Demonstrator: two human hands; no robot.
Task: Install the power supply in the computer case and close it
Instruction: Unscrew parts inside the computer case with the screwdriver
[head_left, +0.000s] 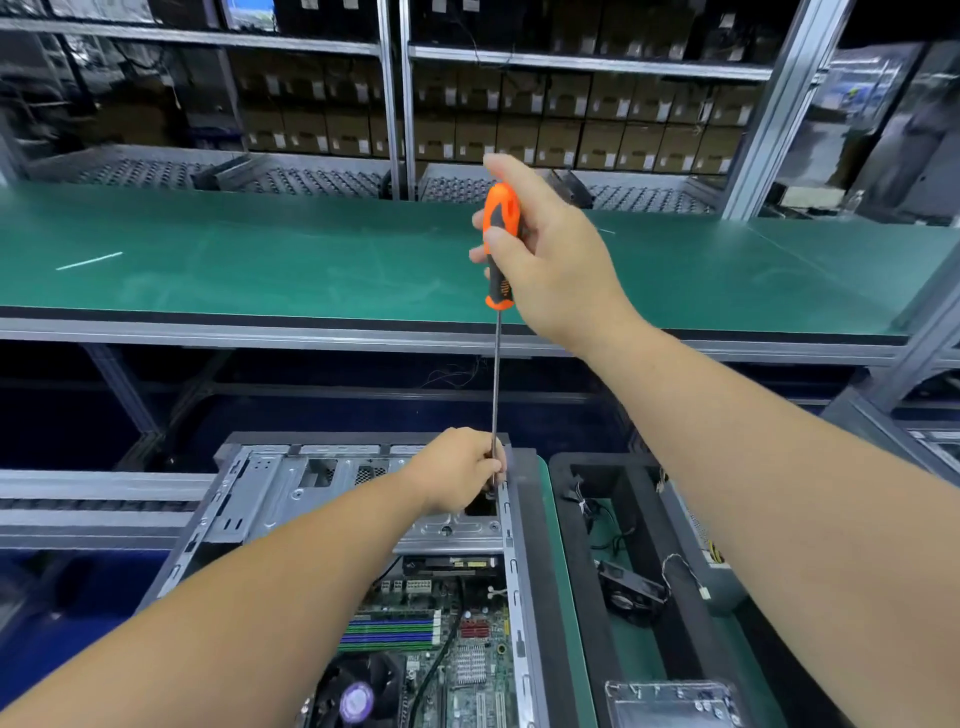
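Nearest the lens: two bare forearms reaching forward over an open computer case (260, 493), side panel off, motherboard (447, 644) exposed with coloured memory slots and a round fan at the lower edge. Right hand (550, 249) raised, fingers and thumb wrapped round the orange-and-black handle of a long screwdriver (500, 244), held upright. Left hand (460, 470) low at the far right corner of the case, fingers curled round the thin steel shaft near its tip; tip itself and any screw hidden behind the fingers. Power supply not identifiable with certainty: possibly the grey box (719, 561) with trailing wires in the black foam tray (571, 519) just right of the case, beside a small black fan (631, 592). Green bench (260, 270) and shelves of cartons beyond.

Handling, as judged: supply unit likely heavy, rigid, sheet-metal, with sharp edges and a loose cable bundle; best taken by the two long flanks, never by the wires. Case stiff but thin-walled. Screwdriver shaft long and slender, liable to wander, hence the guiding hand low on it.
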